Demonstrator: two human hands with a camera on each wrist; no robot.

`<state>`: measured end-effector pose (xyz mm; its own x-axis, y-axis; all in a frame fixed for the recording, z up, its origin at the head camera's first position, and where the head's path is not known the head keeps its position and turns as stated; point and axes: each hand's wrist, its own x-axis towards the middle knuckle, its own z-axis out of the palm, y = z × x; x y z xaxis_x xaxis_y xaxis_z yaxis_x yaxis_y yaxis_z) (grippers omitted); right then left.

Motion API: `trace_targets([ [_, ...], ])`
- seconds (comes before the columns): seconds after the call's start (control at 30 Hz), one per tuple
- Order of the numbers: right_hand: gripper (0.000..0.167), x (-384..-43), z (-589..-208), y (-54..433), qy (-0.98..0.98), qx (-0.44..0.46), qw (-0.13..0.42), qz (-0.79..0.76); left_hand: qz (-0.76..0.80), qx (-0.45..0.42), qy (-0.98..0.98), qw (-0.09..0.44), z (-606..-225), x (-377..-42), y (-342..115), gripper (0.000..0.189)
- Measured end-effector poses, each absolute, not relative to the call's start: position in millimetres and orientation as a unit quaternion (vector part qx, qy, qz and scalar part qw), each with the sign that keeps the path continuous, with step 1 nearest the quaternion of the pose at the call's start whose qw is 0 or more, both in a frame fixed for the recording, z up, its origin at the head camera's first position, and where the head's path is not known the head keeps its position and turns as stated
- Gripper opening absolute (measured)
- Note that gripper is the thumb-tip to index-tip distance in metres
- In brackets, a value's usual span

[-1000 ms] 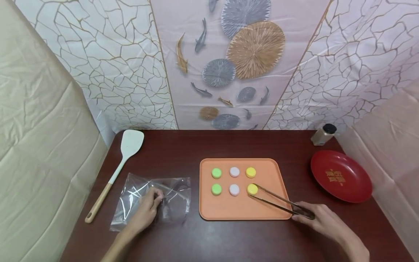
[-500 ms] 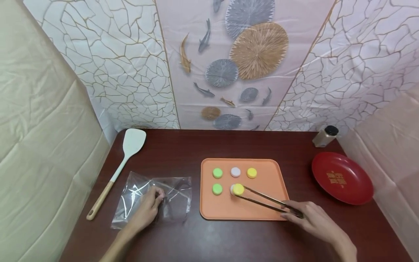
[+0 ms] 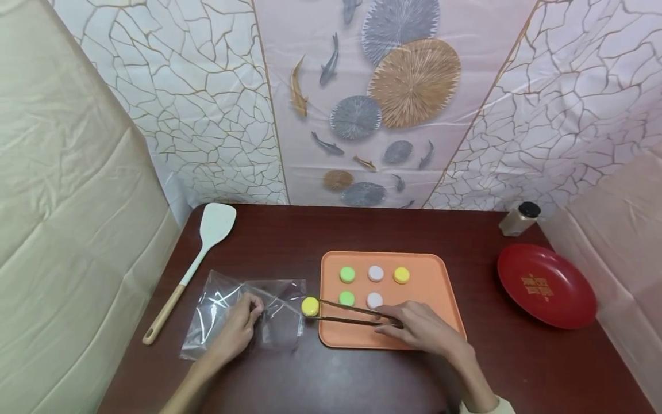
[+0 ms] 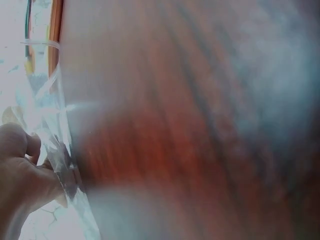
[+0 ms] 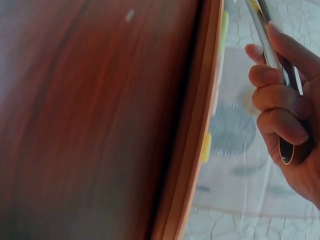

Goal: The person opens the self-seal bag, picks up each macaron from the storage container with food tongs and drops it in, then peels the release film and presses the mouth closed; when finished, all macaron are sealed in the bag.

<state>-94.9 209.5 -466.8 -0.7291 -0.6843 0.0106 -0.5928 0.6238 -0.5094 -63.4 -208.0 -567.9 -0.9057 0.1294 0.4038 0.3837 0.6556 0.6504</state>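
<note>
My right hand point(image 3: 426, 328) grips a pair of tongs point(image 3: 351, 320) above the orange tray point(image 3: 437, 287). A yellow macaron point(image 3: 310, 306) is pinched at the tongs' tips, just left of the tray and over the right edge of a clear plastic bag point(image 3: 281, 333). On the tray sit two green macarons point(image 3: 347, 274), two pale lilac ones point(image 3: 375, 273) and one yellow one. My left hand point(image 3: 235, 330) pinches the bag with curled fingers. In the left wrist view the bag's film point(image 4: 62, 170) runs between thumb and fingers.
A white spatula point(image 3: 212, 230) with a wooden handle lies at the left. Toward the right edge are a red oval plate point(image 3: 558, 287) and a small black-capped jar point(image 3: 519, 219). A patterned cloth point(image 3: 414, 161) hangs behind the dark wooden table point(image 3: 362, 385).
My right hand has moved left with the tongs, carrying one yellow macaron from the tray's front row across to the bag's edge. My left hand keeps its place on the bag.
</note>
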Motion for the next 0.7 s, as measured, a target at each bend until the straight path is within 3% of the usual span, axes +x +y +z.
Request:
trace_targets([
  [0.23, 0.019, -100.1, -469.3, 180.6, 0.888, -0.383, 0.080, -0.240, -0.313, -0.101, -0.931, 0.160, -531.0, -48.3, -192.3, 0.018],
  [0.7, 0.017, -105.7, -476.0, 126.3, 0.871, -0.431, 0.088, -0.218, -0.296, -0.137, -0.916, 0.233, -526.8, -45.9, -189.0, 0.026],
])
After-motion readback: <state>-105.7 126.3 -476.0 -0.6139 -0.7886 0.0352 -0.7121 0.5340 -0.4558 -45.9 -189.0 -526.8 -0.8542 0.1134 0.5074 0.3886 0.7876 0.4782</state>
